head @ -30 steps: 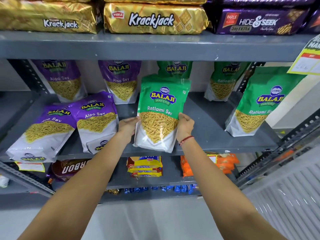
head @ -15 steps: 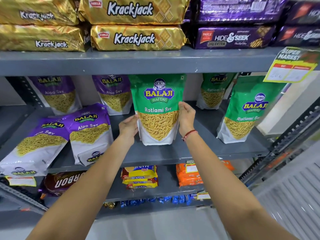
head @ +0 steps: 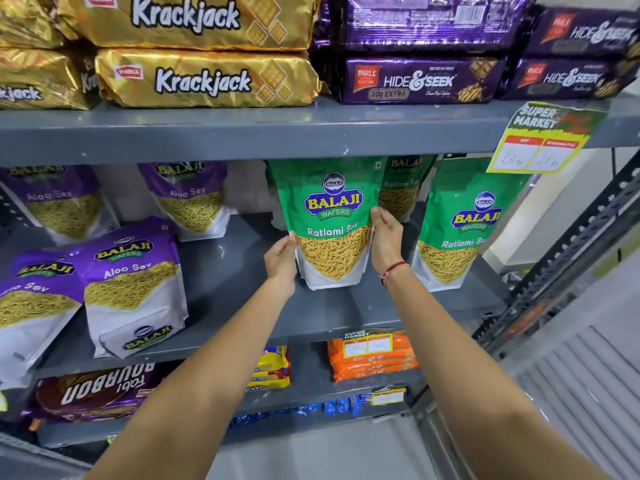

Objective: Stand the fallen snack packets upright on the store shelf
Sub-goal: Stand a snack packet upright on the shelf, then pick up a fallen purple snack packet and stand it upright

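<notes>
Both hands, the left hand and the right hand, hold the green Ratlami Sev packet by its sides, upright on the middle shelf. Next, I judge: release gently, then raise the purple Aloo Sev packets lying left of it.

both hands raised, arms outstretched
</notes>
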